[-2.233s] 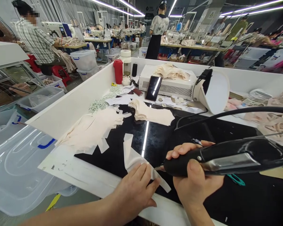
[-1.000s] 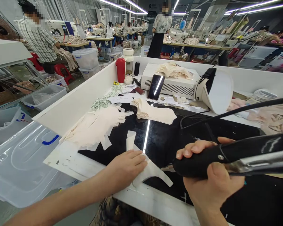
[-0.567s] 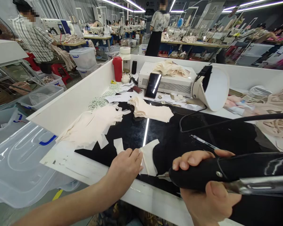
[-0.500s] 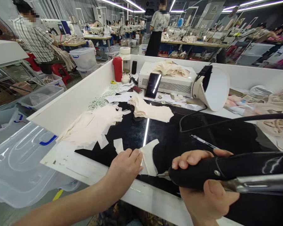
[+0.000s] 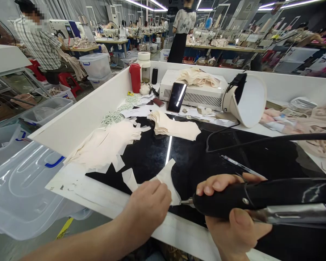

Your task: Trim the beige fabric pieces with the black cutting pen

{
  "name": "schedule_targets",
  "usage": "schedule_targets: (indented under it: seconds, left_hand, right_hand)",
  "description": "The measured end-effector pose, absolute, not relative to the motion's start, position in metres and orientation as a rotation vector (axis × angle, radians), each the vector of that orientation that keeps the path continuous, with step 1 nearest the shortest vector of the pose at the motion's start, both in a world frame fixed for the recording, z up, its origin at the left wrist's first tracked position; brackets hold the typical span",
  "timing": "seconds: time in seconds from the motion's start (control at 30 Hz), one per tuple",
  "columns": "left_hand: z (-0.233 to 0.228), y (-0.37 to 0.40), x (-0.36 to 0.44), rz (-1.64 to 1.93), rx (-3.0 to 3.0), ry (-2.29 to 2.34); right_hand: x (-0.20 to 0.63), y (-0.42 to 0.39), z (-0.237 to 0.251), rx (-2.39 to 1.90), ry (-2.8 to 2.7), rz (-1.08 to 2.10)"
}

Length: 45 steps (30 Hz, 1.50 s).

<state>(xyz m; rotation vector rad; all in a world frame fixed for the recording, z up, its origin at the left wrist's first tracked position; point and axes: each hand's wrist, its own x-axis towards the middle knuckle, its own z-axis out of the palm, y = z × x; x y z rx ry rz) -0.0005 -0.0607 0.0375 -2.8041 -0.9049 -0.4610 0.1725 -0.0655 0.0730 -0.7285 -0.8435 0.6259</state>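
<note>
With bent fingers, my left hand pinches a cream fabric piece near the front of the black sheet. Its fingertips are partly hidden; one end of the fabric sticks out on the left. Wrapped around a thick black hand-held tool with a metal lever is my right hand. The tool's narrow metal tip meets the fabric's lower right corner. Behind, a neat stack of cream pieces lies on the sheet, and a looser pile spreads to the left.
A pen lies beyond the tool, and a black cable crosses the sheet. Toward the back are a phone, a white vented box, a white lamp-like cone and a red bottle. White panels edge the table.
My left hand has shifted slightly right and toward me, turning the fabric piece so its upper end leans further left. The tool in my right hand has barely moved.
</note>
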Motion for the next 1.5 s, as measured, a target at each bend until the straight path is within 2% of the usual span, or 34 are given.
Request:
schedule_targets:
  seconds: [0.1,0.23,0.9,1.2,1.5]
  left_hand:
    - [0.043,-0.061,0.004,-0.511,-3.025,-0.575]
    - [0.040,-0.054,0.007,-0.476,-3.084,-0.436]
    - [0.022,-0.041,-0.004,-0.571,-3.154,-0.545]
    - [0.018,-0.040,-0.007,-0.758,-3.086,-0.594]
    - [0.014,-0.041,-0.010,-0.695,-3.102,-0.630]
  right_hand:
    - [0.172,-0.065,0.073,-0.752,-0.845,0.603]
    - [0.172,-0.065,0.073,-0.760,-0.839,0.607]
    - [0.173,-0.067,0.069,-0.689,-0.868,0.662]
    - [0.174,-0.066,0.070,-0.678,-0.861,0.687]
    - [0.172,-0.053,0.078,-0.736,-0.787,0.607]
